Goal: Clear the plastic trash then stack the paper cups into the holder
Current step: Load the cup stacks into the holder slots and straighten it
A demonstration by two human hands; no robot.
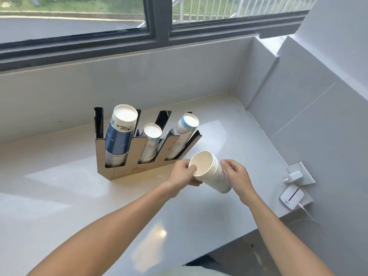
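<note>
A stack of white paper cups (pixel 211 172) is held tilted above the counter, its open mouth facing up and left. My left hand (pixel 182 173) grips the rim, thumb inside the mouth. My right hand (pixel 238 176) holds the stack's lower side. Just behind and left stands the cardboard cup holder (pixel 137 158) with three slots. A tall blue-and-white cup stack (pixel 119 134) fills the left slot, a short white stack (pixel 150 142) the middle one, and a leaning white stack (pixel 182 134) the right one. No plastic trash is in view.
The white counter (pixel 79 196) ends at a tiled wall under a window. At the right wall a charger sits in a socket (pixel 299 174), with a small white device (pixel 291 197) and its cable lying by the counter's right edge.
</note>
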